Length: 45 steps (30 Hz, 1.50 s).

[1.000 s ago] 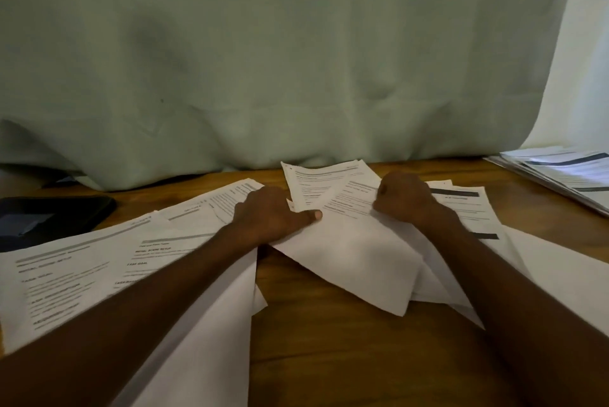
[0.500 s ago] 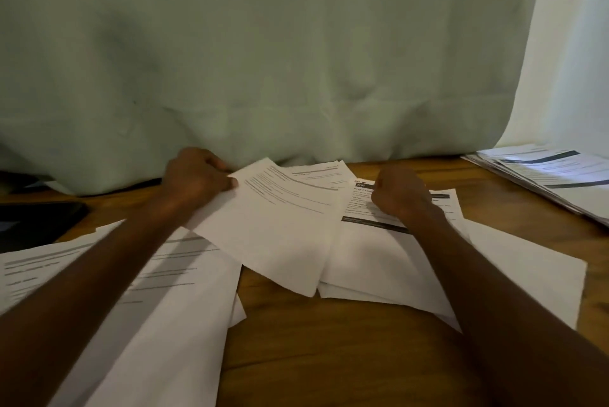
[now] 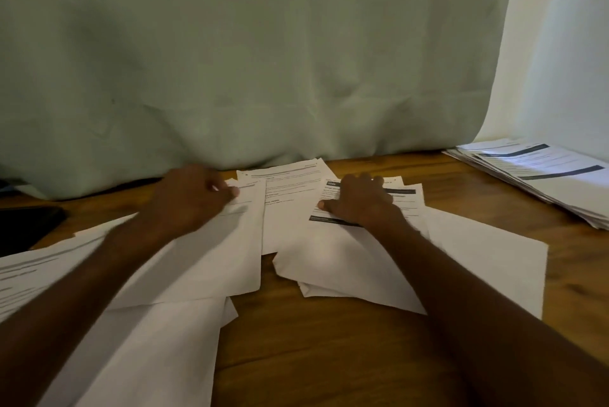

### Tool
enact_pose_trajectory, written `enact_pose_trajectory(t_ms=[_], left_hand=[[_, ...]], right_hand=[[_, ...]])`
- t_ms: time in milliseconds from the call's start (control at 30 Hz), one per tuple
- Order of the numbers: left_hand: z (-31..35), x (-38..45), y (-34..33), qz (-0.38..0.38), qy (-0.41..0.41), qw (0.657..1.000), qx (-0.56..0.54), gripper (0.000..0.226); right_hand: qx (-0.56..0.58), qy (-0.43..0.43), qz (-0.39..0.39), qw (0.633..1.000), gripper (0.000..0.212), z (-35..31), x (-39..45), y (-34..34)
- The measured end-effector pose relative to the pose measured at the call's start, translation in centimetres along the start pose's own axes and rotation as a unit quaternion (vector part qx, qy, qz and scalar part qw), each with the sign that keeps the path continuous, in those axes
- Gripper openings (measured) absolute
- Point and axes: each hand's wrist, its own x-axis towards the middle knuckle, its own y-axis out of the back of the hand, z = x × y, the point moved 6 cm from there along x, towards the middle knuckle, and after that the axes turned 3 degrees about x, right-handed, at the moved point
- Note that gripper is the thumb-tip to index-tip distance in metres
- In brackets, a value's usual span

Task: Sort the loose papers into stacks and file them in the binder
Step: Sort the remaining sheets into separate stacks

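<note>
**Both hands on loose papers, wooden table**

Person leans over the wooden table [image 3: 329,357], both bare arms stretched forward. Left hand [image 3: 191,199] has fingers curled, thumb pinching the top edge of a white sheet [image 3: 227,255] that lies over the left spread of papers [image 3: 148,340]. That sheet is slightly blurred. Right hand [image 3: 359,202] rests palm down on a printed page with dark header bars [image 3: 333,242], fingers loosely bent and thumb out to the side, pressing rather than gripping. That page sits on top of a small overlapping pile, with a larger blank sheet [image 3: 494,268] beneath it, sticking out to the right. Between the two hands lies another printed page [image 3: 290,196], its far end near the cloth. More printed pages [image 3: 29,271] run off the left edge under the left forearm. A neat stack of papers [image 3: 543,179] sits well apart at far right, by the table edge. Dark flat object [image 3: 26,228] at far left, can't tell what it is. Pale green cloth [image 3: 263,54] hangs behind the table. No binder in view.
</note>
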Motion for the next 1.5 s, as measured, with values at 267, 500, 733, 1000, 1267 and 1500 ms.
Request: enact_pose_trajectory(t_ms=[267,500,733,1000,1267,1500], left_hand=[[8.5,-0.4,-9.1,-0.091,-0.038,0.992,0.082,0.097],[8.2,-1.0,-10.7,-0.024,-0.018,1.000,-0.002,0.067],[6.4,0.4,-10.4,0.000,0.083,0.958,-0.273,0.036],[3.3,1.4,-6.6,-0.087,0.098,0.818,-0.559,0.037],[-5.6,3.4,-2.9,0.049,0.130,0.909,-0.394,0.021],[-9.8,4.1,-3.6,0.024,0.166,0.948,-0.271,0.012]], right_hand=[[0.234,-0.064,0.206,0.948,0.030,4.8,1.1,6.1],[0.155,-0.209,0.082,0.962,0.029,11.8,2.2,3.9],[0.399,-0.155,0.139,0.893,0.018,11.5,4.1,3.5],[0.619,-0.022,0.130,0.774,0.006,6.7,3.2,5.9],[0.498,-0.135,-0.002,0.857,0.056,9.5,4.2,1.2],[0.583,-0.115,0.115,0.796,0.021,10.1,3.7,3.7]])
